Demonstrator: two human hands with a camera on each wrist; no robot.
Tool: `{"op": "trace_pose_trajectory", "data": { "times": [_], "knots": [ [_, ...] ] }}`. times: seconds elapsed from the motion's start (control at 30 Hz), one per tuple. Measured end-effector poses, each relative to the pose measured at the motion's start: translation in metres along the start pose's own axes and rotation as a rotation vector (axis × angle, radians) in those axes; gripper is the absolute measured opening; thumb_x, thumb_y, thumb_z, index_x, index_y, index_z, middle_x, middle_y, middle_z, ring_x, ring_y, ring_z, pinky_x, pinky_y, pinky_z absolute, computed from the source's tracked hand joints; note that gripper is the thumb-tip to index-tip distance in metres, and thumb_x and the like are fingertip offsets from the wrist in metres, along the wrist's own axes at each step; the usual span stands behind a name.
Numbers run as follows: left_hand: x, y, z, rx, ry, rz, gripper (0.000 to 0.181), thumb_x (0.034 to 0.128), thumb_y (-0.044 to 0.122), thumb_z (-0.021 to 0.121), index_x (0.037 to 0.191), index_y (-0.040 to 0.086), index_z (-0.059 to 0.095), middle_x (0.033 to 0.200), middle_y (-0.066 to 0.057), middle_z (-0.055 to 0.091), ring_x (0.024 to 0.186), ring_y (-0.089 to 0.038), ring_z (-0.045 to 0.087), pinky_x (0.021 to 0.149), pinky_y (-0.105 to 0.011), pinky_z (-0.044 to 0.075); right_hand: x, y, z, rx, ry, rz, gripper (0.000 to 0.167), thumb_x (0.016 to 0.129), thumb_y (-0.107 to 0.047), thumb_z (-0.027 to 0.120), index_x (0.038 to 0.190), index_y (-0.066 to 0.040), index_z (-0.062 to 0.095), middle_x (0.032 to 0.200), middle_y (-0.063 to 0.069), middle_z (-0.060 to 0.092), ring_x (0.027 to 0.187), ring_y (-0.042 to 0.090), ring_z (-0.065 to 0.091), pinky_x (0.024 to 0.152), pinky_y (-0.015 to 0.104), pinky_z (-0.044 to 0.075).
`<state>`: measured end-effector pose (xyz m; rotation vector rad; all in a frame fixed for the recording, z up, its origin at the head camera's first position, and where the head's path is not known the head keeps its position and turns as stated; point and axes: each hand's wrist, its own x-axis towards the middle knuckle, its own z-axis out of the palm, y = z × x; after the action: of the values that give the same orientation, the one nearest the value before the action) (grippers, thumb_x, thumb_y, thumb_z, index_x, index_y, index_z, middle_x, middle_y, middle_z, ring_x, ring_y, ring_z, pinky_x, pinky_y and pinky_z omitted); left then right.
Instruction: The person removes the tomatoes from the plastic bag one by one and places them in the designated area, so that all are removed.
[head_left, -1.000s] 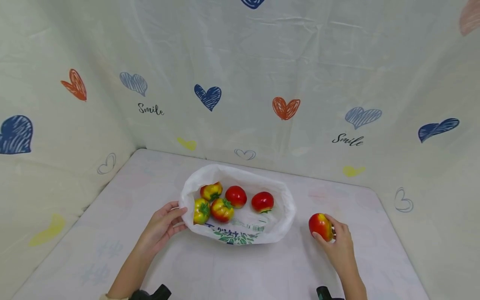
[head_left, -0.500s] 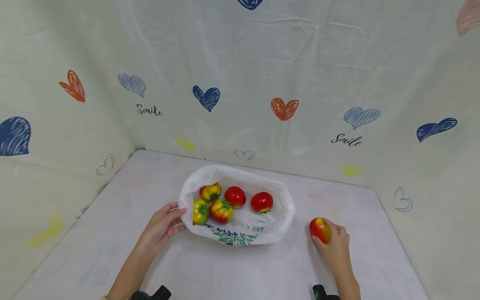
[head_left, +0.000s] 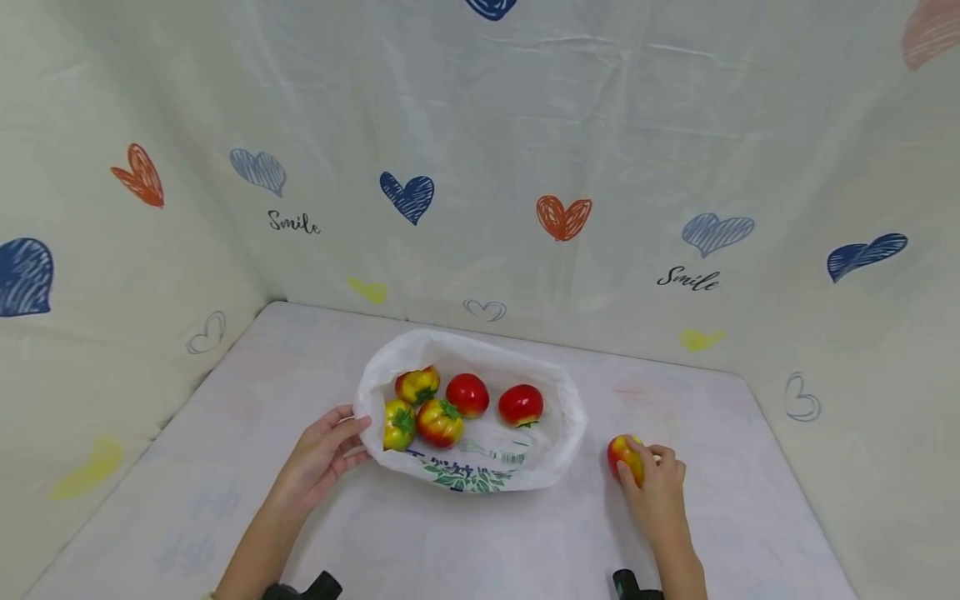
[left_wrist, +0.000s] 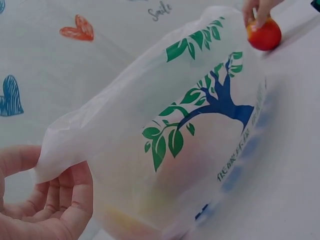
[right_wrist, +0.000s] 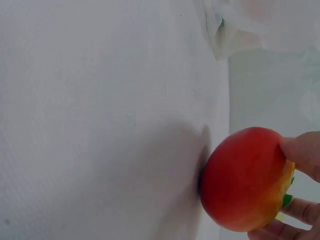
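A white plastic bag [head_left: 567, 425] with green leaf and blue tree print [left_wrist: 220, 100] stands with its mouth spread wide. Inside lie several glossy tomatoes, some red [head_left: 467, 395], others showing yellow-red ribbed tops with green leaves [head_left: 440, 423]. At the bag's left rim, my left hand [head_left: 318, 457] pinches the plastic between thumb and fingers. To the right of the bag, my right hand [head_left: 662, 492] grips a red and yellow tomato [right_wrist: 245, 180] by its leafy end. Its red underside is at the table surface; whether it touches, I cannot tell.
The white table [head_left: 480, 550] stretches around the bag. A pale curtain [head_left: 480, 125] printed with hearts and "Smile" hangs behind it and along the left side.
My right hand has shifted slightly left, bringing the tomato nearer the bag and turning it a little. My left hand keeps its hold on the rim.
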<state>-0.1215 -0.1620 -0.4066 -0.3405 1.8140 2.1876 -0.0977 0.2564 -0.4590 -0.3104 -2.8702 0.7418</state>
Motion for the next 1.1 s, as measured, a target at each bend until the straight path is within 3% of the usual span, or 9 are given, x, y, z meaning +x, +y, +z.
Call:
{"op": "trace_pose_trajectory", "data": {
  "times": [0.17,0.3,0.47,0.63,0.83,1.1],
  "knots": [
    [0.000,0.000,0.000,-0.006,-0.004,-0.002,0.041,0.0934,0.023,0.055,0.125,0.002,0.040,0.100,0.004,0.057,0.086,-0.011,0.060,0.080,-0.027,0.055,-0.001,0.000,0.004,0.013,0.099,-0.137,0.028,0.086,0.000,0.057,0.113,-0.003,0.064,0.108,0.026,0.047,0.095,0.040,0.040,0.074,0.046,0.042],
    [0.000,0.000,0.000,-0.011,-0.013,0.003,0.039,0.0936,0.022,0.055,0.124,0.003,0.041,0.100,0.004,0.057,0.086,-0.011,0.059,0.080,-0.027,0.055,-0.002,-0.003,0.004,0.023,0.111,-0.180,0.027,0.083,0.001,0.063,0.108,-0.006,0.067,0.107,0.023,0.050,0.095,0.039,0.041,0.074,0.045,0.042],
    [0.000,0.000,-0.001,-0.009,-0.007,0.001,0.039,0.0935,0.023,0.055,0.124,0.003,0.041,0.100,0.004,0.057,0.087,-0.011,0.059,0.080,-0.027,0.055,-0.003,-0.004,0.004,0.032,0.088,-0.175,0.033,0.082,-0.003,0.066,0.114,-0.006,0.063,0.109,0.022,0.050,0.100,0.041,0.040,0.080,0.050,0.042],
    [0.000,0.000,-0.001,0.000,-0.002,0.000,0.042,0.0933,0.024,0.056,0.126,0.002,0.040,0.102,0.003,0.056,0.087,-0.012,0.059,0.081,-0.028,0.055,-0.001,-0.007,0.003,0.046,0.032,-0.099,0.045,0.083,-0.007,0.066,0.126,-0.007,0.053,0.115,0.022,0.049,0.106,0.039,0.038,0.089,0.054,0.041],
    [0.000,0.001,-0.002,-0.001,-0.012,0.008,0.043,0.0934,0.023,0.056,0.126,0.002,0.039,0.102,0.003,0.056,0.088,-0.012,0.059,0.081,-0.028,0.055,-0.002,-0.012,-0.001,0.074,0.015,-0.026,0.047,0.083,-0.009,0.066,0.127,-0.006,0.051,0.120,0.021,0.046,0.112,0.037,0.035,0.096,0.055,0.038],
    [0.000,0.000,-0.003,-0.001,-0.022,0.007,0.044,0.0934,0.023,0.056,0.127,0.002,0.038,0.103,0.004,0.057,0.089,-0.012,0.059,0.082,-0.028,0.054,-0.010,-0.019,-0.014,0.114,0.099,-0.122,0.035,0.083,-0.003,0.065,0.117,-0.003,0.058,0.116,0.018,0.050,0.105,0.032,0.043,0.085,0.049,0.044]
  ]
}}
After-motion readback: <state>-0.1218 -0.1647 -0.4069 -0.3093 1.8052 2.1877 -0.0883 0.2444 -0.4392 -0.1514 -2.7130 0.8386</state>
